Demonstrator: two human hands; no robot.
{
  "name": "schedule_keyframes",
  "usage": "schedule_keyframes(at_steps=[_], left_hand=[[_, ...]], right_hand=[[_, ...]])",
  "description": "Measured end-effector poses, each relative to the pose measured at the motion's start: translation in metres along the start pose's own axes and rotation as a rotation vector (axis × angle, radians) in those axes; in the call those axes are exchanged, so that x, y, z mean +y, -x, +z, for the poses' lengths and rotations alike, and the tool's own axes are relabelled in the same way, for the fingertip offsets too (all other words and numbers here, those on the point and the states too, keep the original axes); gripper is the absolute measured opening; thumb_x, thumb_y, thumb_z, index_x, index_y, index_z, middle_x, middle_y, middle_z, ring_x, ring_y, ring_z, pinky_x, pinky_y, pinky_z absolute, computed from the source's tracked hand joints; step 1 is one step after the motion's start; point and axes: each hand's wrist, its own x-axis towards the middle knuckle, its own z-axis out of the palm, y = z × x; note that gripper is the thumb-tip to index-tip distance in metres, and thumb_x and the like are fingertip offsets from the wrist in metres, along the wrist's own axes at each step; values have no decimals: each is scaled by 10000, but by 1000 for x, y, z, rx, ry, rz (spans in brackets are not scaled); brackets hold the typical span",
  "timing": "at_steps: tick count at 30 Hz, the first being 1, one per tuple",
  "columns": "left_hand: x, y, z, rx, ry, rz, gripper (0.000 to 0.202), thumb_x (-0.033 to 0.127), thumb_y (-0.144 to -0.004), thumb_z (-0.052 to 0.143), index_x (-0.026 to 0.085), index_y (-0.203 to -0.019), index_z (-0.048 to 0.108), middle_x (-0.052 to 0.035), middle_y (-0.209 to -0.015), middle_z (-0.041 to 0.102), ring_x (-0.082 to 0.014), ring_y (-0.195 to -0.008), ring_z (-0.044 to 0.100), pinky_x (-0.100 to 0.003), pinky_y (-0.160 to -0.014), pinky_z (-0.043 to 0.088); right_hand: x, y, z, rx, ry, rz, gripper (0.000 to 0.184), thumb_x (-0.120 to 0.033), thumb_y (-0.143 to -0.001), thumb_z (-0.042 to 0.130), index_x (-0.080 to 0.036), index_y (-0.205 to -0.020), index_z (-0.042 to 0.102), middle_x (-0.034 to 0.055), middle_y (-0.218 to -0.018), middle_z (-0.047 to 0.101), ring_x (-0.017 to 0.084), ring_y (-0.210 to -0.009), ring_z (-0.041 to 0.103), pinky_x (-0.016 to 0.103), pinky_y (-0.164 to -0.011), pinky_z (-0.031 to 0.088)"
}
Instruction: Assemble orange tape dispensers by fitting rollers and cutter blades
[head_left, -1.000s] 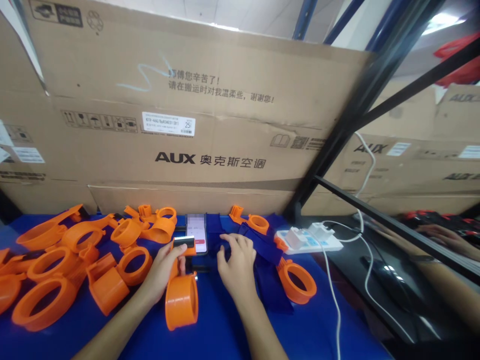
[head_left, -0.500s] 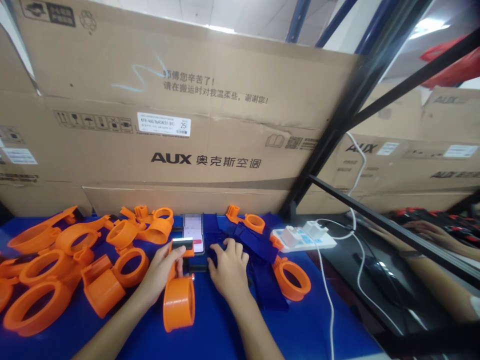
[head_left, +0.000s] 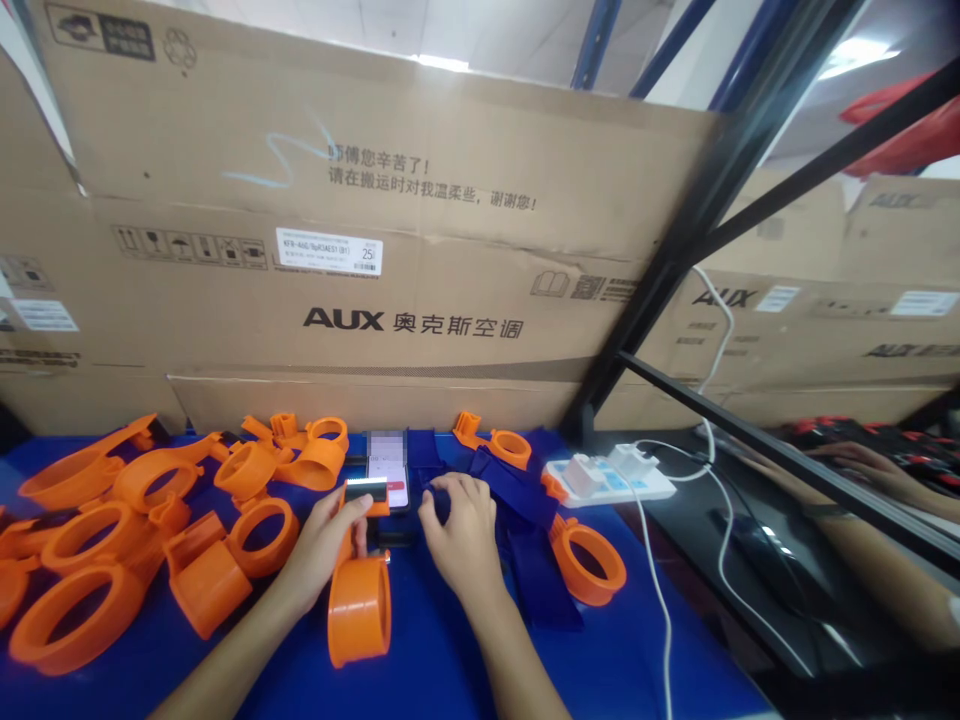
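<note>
My left hand (head_left: 324,548) is closed round the handle of an orange tape dispenser (head_left: 360,610). Its toothed cutter and black roller face up under my thumb, and its empty ring hangs toward me. To the right, my right hand (head_left: 465,535) is curled over the dark blue flat pieces (head_left: 517,490), thumb and index finger close together. Something dark blue shows between those fingertips, too unclear to name. Just behind the dispenser a phone (head_left: 388,470) lies with its screen lit, partly covered by it.
Several more orange dispensers (head_left: 90,540) crowd the left of the blue table (head_left: 420,680); one more (head_left: 589,562) lies at right. A white power strip (head_left: 607,475) with cables sits beside the black rack post. Cardboard (head_left: 420,280) stands behind. At far right, another person's arm (head_left: 877,560) reaches in.
The fingers of my right hand have drawn in from a looser spread, thumb nearer the index finger. My left hand and its dispenser stay almost still.
</note>
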Motion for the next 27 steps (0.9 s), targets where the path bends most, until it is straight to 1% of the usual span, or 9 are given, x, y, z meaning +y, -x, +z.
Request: schedule_keyframes(at_steps=[2,4,7,9,11,15,20,24,27], left_hand=[[0,0,0,-11,3,0,347,463,-847,722,196,-693,565,26,-559,584,-129,-458,559,-241,-494,468],[-1,0,0,-25,0,-5,358,470,-853,716,192,-684,568,22,-557,585,-128,-459,560,-241,-498,472],[-3,1,0,-41,-11,-17,360,476,-858,713,189,-690,574,18,-558,590,-128,-458,562,-243,-505,479],[-5,1,0,-55,-18,-23,348,476,-861,713,191,-713,578,17,-566,598,-132,-464,569,-247,-511,483],[-7,2,1,-72,-29,-20,334,475,-871,706,196,-738,581,20,-569,601,-137,-467,572,-252,-520,485],[-9,5,4,-92,-51,-14,295,466,-888,692,203,-795,597,30,-570,603,-137,-459,562,-256,-517,476],[-9,9,9,-69,0,-24,311,473,-893,682,205,-767,586,33,-561,587,-135,-464,547,-269,-536,496],[-7,9,11,-49,24,-43,312,473,-879,701,205,-761,592,37,-555,582,-127,-462,536,-275,-565,518],[-5,8,11,-29,41,-66,326,477,-865,713,200,-739,594,33,-547,585,-124,-465,537,-271,-576,525]], right_hand=[[-4,-3,-4,13,-261,51,255,-341,-988,515,-192,-972,721,84,-947,713,256,-919,625,358,-829,465],[-9,-5,-8,-31,-517,98,350,-408,-1022,466,-190,-931,724,51,-818,692,215,-790,626,308,-736,480],[-15,-6,-10,-178,-804,145,385,-474,-1020,496,-187,-916,732,17,-708,649,172,-672,590,271,-648,471],[-17,-5,-7,-271,-902,168,360,-485,-1006,542,-185,-975,738,10,-704,647,154,-638,573,259,-619,462],[-18,-2,-3,-305,-925,183,338,-484,-991,581,-187,-1021,740,4,-712,640,139,-616,553,249,-597,447],[-19,2,6,-283,-931,196,307,-468,-982,607,-198,-1063,728,12,-805,652,118,-610,519,234,-565,441],[-20,4,12,-283,-956,209,284,-436,-992,595,-231,-1172,674,22,-904,639,119,-608,551,243,-554,483],[-19,7,14,-202,-923,146,220,-384,-973,620,-246,-1118,712,80,-1147,624,128,-658,602,266,-557,525],[-19,9,14,-196,-895,89,214,-328,-975,599,-253,-1121,737,83,-1150,622,123,-639,599,275,-559,537]])
